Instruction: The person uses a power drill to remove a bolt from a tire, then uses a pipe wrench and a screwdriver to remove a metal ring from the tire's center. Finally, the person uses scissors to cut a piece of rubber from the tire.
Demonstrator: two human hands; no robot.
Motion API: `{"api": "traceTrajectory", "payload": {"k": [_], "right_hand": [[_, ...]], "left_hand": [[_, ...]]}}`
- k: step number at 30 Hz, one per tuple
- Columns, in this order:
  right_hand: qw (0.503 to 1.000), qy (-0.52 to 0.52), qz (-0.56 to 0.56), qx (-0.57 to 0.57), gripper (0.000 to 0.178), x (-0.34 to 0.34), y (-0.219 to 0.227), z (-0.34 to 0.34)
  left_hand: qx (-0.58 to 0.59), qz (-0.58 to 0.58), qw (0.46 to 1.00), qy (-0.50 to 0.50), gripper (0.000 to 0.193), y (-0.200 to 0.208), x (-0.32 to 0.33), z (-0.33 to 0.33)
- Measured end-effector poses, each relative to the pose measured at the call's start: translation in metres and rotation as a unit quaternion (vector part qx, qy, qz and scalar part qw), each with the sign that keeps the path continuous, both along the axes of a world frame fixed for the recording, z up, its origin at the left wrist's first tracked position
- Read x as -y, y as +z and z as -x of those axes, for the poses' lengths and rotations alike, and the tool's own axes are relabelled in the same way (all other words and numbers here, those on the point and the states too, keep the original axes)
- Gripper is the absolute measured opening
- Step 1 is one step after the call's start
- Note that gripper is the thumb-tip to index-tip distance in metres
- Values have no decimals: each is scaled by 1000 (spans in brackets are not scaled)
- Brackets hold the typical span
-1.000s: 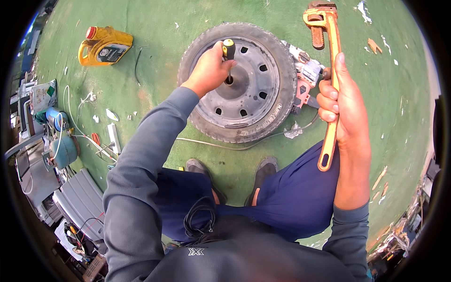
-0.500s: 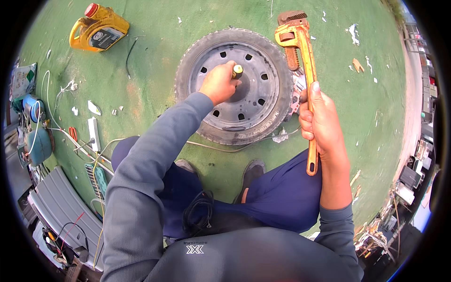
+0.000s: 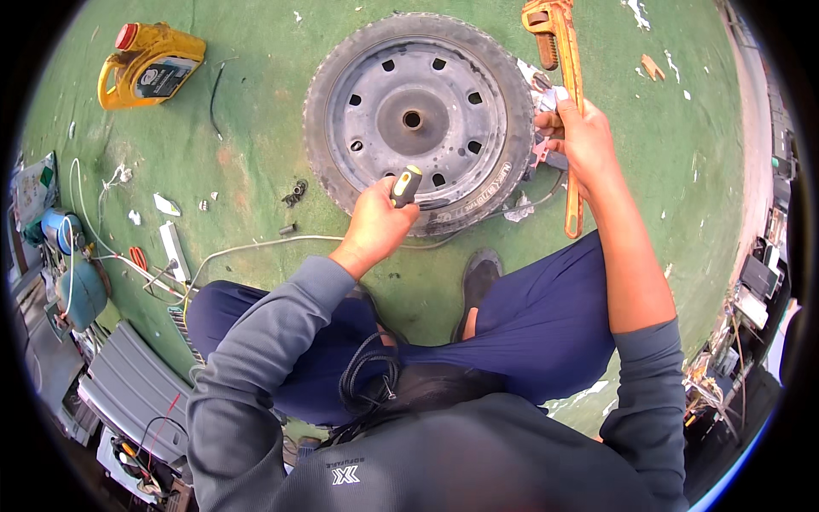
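Note:
My left hand [image 3: 380, 217] is closed round a black and yellow-green tool handle [image 3: 408, 184], much like a screwdriver's; its working end is hidden. It is held over the near edge of a wheel [image 3: 412, 152], a tyre on a dark steel rim with a round hole at its centre, lying flat. To the wheel's right, my right hand [image 3: 587, 141] grips an orange pipe wrench [image 3: 573, 200] by its handle, the thumb lying along it. The rusty jaw points away from me, its tip cut off by the picture's upper edge.
A yellow jug [image 3: 153, 72] with a red cap stands at far left. A pale cable [image 3: 290, 241] runs between my feet and the wheel, toward a white power strip [image 3: 174, 253]. Grey casing [image 3: 132, 384] sits at lower left. Pinkish-white scraps lie beside the tyre's right side.
My left hand has drawn back from the wheel's centre toward me with the handle, uncovering the centre hole. My right hand and the pipe wrench have shifted farther away. The view has moved slightly.

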State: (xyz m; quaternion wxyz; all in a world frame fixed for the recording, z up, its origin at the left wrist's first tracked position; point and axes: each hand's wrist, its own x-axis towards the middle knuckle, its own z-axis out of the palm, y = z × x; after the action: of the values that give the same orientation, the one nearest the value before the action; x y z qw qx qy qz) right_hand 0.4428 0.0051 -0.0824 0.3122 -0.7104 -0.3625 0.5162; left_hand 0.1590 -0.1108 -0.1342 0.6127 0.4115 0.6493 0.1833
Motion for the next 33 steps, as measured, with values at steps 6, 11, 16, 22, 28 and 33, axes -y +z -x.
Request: {"api": "traceTrajectory", "payload": {"k": [6,11,16,22,28,33], "right_hand": [[998,-33,34,35,40,-44,-102,-49],[991,-119,49,49,43,-60,-117,-36],[989,9,144,-35,41,-75,-144,-64],[983,-91,105,-117,42,-75,-161,-49],[963,-92,34,-252,45,-48,-13,7],[960,41,15,-277,37,-29,42,73]], "left_hand": [[-79,-67,990,-95,20,22,19,6],[-80,-109,985,-103,19,46,22,-3],[-85,-141,976,-146,20,55,29,-12],[-98,-192,960,-176,28,62,20,-14],[-95,-246,965,-1,40,112,-27,21],[-137,-210,962,104,61,163,-58,70]]}}
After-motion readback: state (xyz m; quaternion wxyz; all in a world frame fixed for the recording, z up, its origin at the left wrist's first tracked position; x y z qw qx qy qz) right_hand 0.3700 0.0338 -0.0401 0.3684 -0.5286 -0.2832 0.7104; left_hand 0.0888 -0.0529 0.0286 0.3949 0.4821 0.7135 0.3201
